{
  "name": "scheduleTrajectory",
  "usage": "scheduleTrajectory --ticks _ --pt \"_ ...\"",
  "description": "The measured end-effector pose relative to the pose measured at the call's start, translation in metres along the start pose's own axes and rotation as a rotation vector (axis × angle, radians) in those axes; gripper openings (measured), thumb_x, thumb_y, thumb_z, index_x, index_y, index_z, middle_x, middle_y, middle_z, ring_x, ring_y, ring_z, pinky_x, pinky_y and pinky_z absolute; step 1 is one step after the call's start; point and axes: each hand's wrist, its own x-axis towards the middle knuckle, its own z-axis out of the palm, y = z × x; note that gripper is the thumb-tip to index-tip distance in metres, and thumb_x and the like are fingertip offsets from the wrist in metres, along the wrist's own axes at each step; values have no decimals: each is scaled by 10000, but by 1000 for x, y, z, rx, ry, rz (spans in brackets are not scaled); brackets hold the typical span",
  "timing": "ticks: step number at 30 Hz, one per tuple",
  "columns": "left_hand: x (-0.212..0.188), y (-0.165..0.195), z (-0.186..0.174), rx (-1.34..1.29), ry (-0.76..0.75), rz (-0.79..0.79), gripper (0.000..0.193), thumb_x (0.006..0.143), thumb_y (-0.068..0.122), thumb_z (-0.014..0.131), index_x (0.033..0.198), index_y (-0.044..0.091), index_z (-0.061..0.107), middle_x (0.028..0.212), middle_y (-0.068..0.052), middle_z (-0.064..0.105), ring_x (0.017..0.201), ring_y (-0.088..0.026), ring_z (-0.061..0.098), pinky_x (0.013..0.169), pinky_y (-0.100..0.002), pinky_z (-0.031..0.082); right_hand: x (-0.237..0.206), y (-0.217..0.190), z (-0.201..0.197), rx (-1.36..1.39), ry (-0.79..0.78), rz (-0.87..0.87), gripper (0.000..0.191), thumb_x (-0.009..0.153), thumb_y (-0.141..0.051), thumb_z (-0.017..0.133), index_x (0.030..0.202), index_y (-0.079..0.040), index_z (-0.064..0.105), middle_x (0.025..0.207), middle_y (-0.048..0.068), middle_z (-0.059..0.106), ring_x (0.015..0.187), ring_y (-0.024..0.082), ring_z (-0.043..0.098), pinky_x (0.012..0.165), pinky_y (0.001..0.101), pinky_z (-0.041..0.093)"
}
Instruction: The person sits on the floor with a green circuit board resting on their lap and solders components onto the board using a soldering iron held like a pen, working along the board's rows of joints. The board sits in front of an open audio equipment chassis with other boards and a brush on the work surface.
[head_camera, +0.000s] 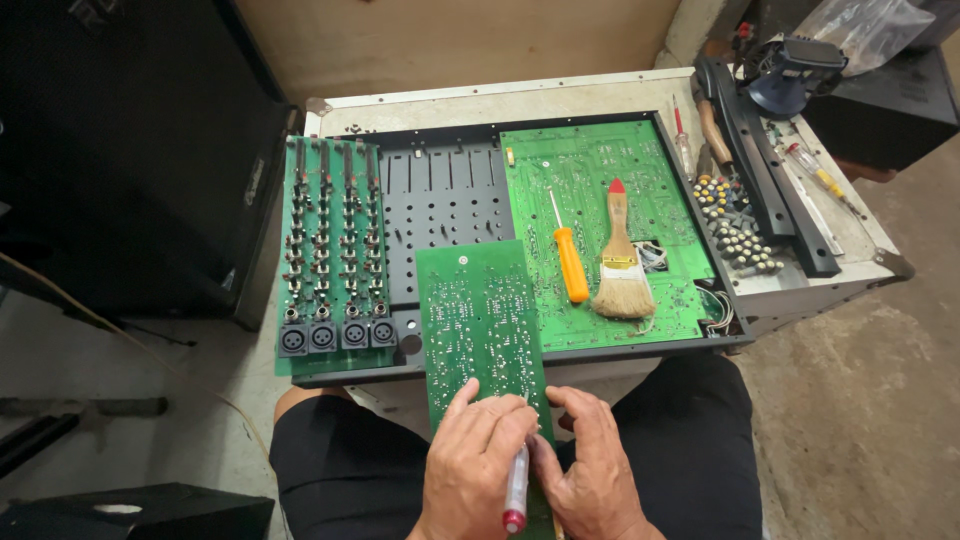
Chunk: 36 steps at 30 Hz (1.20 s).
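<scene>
Gripping a white pen-like tool (516, 490) with a red end, your left hand (470, 455) curls closed around it, tip down on the loose green circuit board (480, 320). That board lies slanted across your lap and the open black chassis (445, 200). Your right hand (590, 465) rests on the board's near edge, fingers bent, steadying it. An orange-handled screwdriver (571, 262) and a brush (621, 265) lie on the larger green board (590, 175).

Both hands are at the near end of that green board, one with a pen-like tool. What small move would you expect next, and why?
Probably a slight nudge of the tool tip along the narrow green board. The left hand holds the tool pointed at the board's near end, where the solder points sit close together, while the right hand steadies that edge. This is only a guess.
</scene>
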Motion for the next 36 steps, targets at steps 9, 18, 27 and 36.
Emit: scheduleTrajectory --ticks 9,18,27,36 --pt "6 3 -1 69 -67 -36 257 819 100 671 1074 83 658 1134 -77 704 1086 -277 679 1075 -529 422 0 3 -1 -12 -11 14 600 718 -54 807 1272 -72 576 1195 121 652 1027 296 649 852 369 554" --pt "0 6 12 242 25 130 276 826 148 672 1085 52 662 1134 -87 675 1058 -279 651 1077 -609 413 -1 5 -3 24 -22 -4 643 701 -47 817 1291 -69 562 1242 136 633 1080 310 634 859 376 549" --pt "0 5 9 101 99 47 335 766 113 700 1091 37 686 1141 -131 698 1054 -321 687 1047 -593 464 -2 4 -1 -8 7 -19 588 739 -68 803 1279 -69 569 1207 123 646 1047 299 640 844 369 550" --pt "0 -4 2 -18 136 -40 337 759 -6 726 1083 71 676 1093 -106 733 1032 -305 732 1047 -512 547 0 3 0 -7 0 -15 569 739 -75 793 1265 -61 576 1194 120 650 1032 294 639 836 367 553"
